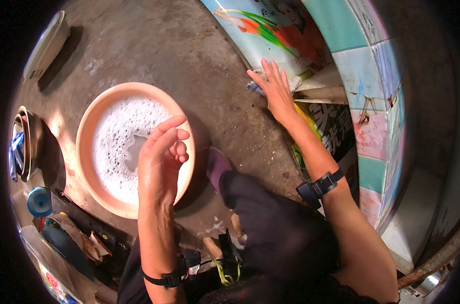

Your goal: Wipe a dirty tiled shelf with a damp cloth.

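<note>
My left hand (161,154) hovers over the right side of a peach-coloured basin (85,131) of water topped with white suds (111,147). Its fingers are loosely bent, and nothing shows in them. Out to the far right, my right hand (278,93) is open with fingers stretched. Behind it, partly covered, lies a grey-and-white scrap of cloth or scrubber (294,82) on a ledge beside a printed panel; whether the fingers touch it I cannot tell. Both forearms wear black wrist straps.
At the far left stand a pale tub (46,45) and nested metal bowls (34,142) with a blue-and-white packet. Assorted items, including a blue roll (39,201), crowd the lower left. A tiled wall (369,116) bounds the right. My foot (220,167) rests beside the basin.
</note>
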`<state>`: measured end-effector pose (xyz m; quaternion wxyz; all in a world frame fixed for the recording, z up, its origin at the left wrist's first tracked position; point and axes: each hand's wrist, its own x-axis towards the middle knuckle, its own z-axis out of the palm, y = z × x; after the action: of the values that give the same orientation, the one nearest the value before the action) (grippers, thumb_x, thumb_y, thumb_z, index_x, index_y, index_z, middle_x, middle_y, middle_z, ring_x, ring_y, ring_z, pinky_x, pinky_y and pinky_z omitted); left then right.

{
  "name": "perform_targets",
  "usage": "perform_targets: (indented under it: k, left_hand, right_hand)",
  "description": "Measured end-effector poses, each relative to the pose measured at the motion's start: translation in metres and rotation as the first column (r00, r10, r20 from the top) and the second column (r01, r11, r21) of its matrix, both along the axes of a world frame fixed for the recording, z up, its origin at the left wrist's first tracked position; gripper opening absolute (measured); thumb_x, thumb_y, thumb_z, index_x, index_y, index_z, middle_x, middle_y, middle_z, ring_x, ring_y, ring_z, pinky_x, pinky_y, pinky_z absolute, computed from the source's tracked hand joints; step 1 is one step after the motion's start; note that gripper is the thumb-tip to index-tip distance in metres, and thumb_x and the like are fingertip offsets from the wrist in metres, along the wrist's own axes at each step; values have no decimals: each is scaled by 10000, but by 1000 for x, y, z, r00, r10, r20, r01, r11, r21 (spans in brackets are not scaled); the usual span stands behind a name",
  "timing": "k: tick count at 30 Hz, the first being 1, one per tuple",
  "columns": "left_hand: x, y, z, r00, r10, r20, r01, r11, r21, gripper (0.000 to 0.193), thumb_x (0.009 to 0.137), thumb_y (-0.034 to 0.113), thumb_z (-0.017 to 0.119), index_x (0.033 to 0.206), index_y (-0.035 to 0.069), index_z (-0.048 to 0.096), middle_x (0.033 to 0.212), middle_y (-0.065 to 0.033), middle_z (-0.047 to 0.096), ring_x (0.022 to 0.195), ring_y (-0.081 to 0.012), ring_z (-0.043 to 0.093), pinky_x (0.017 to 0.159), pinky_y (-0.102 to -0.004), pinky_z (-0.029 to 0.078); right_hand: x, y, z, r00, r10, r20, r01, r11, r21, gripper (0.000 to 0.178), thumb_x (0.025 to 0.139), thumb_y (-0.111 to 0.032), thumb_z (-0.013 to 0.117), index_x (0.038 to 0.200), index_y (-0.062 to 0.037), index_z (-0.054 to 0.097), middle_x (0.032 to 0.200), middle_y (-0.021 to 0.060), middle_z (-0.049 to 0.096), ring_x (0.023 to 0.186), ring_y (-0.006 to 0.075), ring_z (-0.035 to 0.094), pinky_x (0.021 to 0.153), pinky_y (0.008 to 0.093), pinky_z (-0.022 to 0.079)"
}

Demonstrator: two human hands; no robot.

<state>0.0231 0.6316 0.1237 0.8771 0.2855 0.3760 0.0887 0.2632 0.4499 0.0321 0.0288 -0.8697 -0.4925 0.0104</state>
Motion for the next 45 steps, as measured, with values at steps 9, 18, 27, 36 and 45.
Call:
perform_targets:
  k: [9, 18, 27, 36, 45]
  left_hand:
    - [4, 2, 4, 999, -1, -34, 1, 1000, 15, 258, 835, 116, 524, 1056, -19, 529, 768, -12, 559, 580, -49, 461, 532, -162, 380]
    - [2, -6, -3, 999, -44, -12, 43, 999, -26, 259, 841, 125, 512, 1066, -4, 525, 789, -6, 565, 618, -47, 468, 563, -174, 390]
    - [9, -59, -25, 948, -282, -150, 262, 955, -137, 566, 863, 459, 454, 1303, 125, 331, 1262, -145, 377, 1097, -215, 432, 852, -428, 418]
    - [24, -70, -17, 987, -149, 54, 156, 978, -142, 574, 891, 468, 384, 1289, 60, 317, 1109, -97, 520, 969, -208, 532, 866, -376, 409]
    - [29, -52, -6, 977, -211, -21, 210, 976, -61, 410, 894, 313, 445, 1149, -7, 477, 954, -81, 579, 789, -134, 547, 727, -262, 457]
  right_hand:
    - [63, 82, -20, 981, 140, 133, -159, 976, 147, 698, 661, 155, 492, 1214, -271, 488, 1387, 79, 287, 1282, 327, 245, 1044, 441, 209]
    - [-2, 70, 70, 293, 263, -919, 699, 597, 393, 543, 822, -311, 602, 1223, -8, 396, 1105, 88, 535, 986, 166, 507, 878, 300, 398]
    - [-109, 21, 48, 225, 53, -973, 547, 820, 171, 469, 873, -317, 497, 1230, -28, 401, 1102, 171, 512, 1016, 248, 510, 893, 333, 379]
    - [-81, 22, 58, 451, 193, -871, 236, 916, 325, 474, 745, 6, 518, 1200, -124, 502, 1217, 143, 468, 1087, 307, 485, 927, 337, 386]
    - [22, 31, -3, 943, -315, -103, 332, 897, 294, 436, 830, -191, 546, 1239, -107, 420, 1361, 228, 221, 1246, 400, 223, 1007, 518, 196]
